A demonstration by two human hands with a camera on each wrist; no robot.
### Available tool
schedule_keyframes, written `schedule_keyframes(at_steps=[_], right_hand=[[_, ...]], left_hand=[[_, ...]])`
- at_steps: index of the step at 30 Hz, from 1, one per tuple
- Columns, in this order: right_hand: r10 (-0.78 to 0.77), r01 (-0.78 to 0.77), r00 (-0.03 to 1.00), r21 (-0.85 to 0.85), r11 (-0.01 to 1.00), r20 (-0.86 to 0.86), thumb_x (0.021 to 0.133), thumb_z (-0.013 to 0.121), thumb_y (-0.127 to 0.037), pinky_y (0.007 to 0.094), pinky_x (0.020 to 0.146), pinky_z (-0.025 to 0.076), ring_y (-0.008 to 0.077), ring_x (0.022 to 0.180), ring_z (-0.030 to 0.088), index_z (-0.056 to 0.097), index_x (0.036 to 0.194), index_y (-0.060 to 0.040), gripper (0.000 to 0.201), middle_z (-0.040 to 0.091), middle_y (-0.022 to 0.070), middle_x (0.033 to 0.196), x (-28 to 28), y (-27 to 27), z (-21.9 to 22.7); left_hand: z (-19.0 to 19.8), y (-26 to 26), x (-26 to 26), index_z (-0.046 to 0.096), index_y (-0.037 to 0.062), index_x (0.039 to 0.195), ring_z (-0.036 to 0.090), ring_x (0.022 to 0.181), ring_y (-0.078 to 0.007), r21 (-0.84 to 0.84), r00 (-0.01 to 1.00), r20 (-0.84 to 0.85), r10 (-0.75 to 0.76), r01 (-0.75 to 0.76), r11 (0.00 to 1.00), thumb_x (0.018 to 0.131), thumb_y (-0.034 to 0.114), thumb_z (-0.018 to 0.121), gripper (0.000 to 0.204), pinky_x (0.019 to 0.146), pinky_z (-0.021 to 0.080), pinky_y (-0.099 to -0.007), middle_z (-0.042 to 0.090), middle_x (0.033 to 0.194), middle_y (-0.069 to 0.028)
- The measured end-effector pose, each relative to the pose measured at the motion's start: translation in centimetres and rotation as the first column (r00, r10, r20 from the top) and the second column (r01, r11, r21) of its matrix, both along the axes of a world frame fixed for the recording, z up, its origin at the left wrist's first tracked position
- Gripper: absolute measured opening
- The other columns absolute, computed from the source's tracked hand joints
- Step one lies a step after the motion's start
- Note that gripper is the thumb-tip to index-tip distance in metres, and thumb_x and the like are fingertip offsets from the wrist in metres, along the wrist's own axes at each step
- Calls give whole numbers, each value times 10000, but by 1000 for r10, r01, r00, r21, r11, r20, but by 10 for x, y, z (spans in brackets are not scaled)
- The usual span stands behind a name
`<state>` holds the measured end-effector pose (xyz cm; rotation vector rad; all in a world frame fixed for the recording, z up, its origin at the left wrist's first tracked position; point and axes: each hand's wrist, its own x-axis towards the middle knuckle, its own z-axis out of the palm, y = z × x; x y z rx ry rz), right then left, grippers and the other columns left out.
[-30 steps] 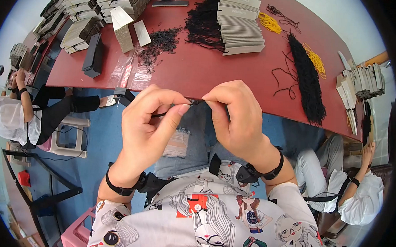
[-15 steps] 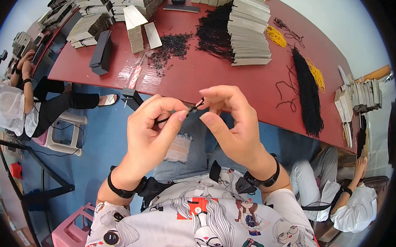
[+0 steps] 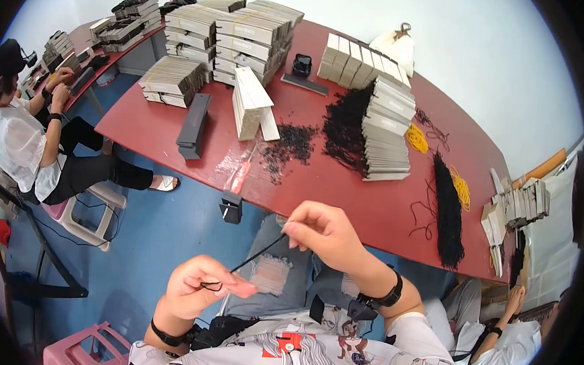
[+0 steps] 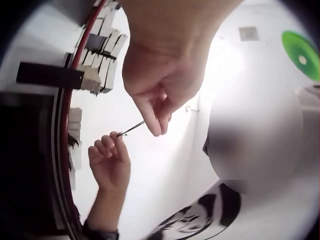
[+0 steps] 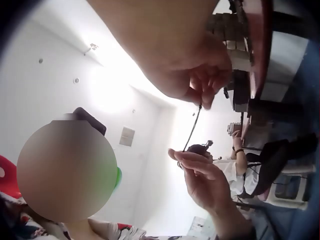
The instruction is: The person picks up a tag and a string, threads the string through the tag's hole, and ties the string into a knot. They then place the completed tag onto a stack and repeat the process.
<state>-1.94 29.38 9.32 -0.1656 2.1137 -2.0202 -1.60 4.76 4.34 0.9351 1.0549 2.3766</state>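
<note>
A thin black cord (image 3: pixel 259 254) is stretched slantwise between the two hands, above the lap. The right hand (image 3: pixel 329 236) pinches its upper end between thumb and fingertips. Lower and to the left, the left hand (image 3: pixel 202 285) holds the other end, and a small loop of cord shows by its fingers. In the left wrist view the cord (image 4: pixel 133 128) runs from the left hand (image 4: pixel 162 90) to the right hand (image 4: pixel 111 165). The right wrist view shows the cord (image 5: pixel 192 129) taut between the right hand (image 5: pixel 200 70) and the left hand (image 5: pixel 207 185).
On the red table (image 3: pixel 304 196) lie small black pieces (image 3: pixel 288 149), grey-white stacks (image 3: pixel 390 128), a black cord bundle (image 3: pixel 447 217), yellow cords (image 3: pixel 460 188) and a dark box (image 3: pixel 194 126). A black holder (image 3: pixel 230 208) is at the front edge. Other people sit left and right.
The hands have moved apart, the left one down and the right one up relative to it, with the cord now stretched between them. The head view has tilted up, showing more of the table.
</note>
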Motion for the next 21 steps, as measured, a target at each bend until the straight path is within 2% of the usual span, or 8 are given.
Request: schedule_keyframes(at_steps=[3,5,8,11,14,16,17,21], right_hand=[[163,-151,984,144,978,-76,867,618,-183,199,580,434,31,657,517,588,904,-52,140,581,-24,734,-37,-10,11],[-69,163,925,226,960,-375,839,627,-208,260,582,460,71,663,546,592,901,-31,190,615,13,756,-81,-13,15],[-200,662,576,308,683,-792,783,643,-230,338,612,470,237,674,607,584,911,-42,235,634,113,774,-153,-11,34],[-156,702,686,591,398,-710,728,659,-405,384,687,493,282,749,634,620,897,-56,390,646,122,788,-203,-9,31],[-130,462,885,806,371,-448,723,653,-449,362,731,493,274,805,646,675,855,-47,424,669,121,824,-210,-15,38],[-122,508,858,789,346,-499,722,656,-438,357,730,494,277,800,648,680,819,-51,400,672,123,828,-215,-15,34],[-119,560,824,764,321,-554,722,658,-427,353,730,496,280,795,650,685,782,-54,379,675,125,833,-217,-14,31],[-319,657,695,388,647,-644,789,646,-251,341,668,520,226,731,654,626,818,-23,231,667,149,849,-209,-1,28]], left_hand=[[-5,-13,0,483,-57,982,626,959,-342,-95,953,-16,304,-304,948,875,-77,436,119,775,551,-409,617,979,-283],[-3,-19,0,495,-59,970,641,918,-331,-141,913,-20,408,-406,903,888,-41,452,94,772,555,-403,624,957,-278],[-7,-27,1,514,-52,960,656,864,-304,-181,874,8,487,-477,860,900,11,478,95,716,570,-388,631,950,-270],[-8,-32,5,554,-25,899,645,656,-211,-258,742,-9,670,-649,716,907,123,522,152,547,549,-285,654,800,-180],[-20,-54,10,582,-20,876,611,697,-171,-446,687,-116,717,-681,581,893,116,536,145,571,494,-218,641,840,-140],[-26,-57,8,601,-9,854,583,814,-164,-407,487,-447,750,-858,315,873,105,552,126,678,464,-224,614,923,-118],[-26,-55,7,601,-9,854,583,814,-164,-417,491,-439,752,-853,314,873,105,552,126,678,464,-224,614,923,-118],[-32,-41,4,611,-16,911,585,908,-184,-308,624,-172,762,-769,560,863,53,548,105,816,449,-285,612,1022,-152]])
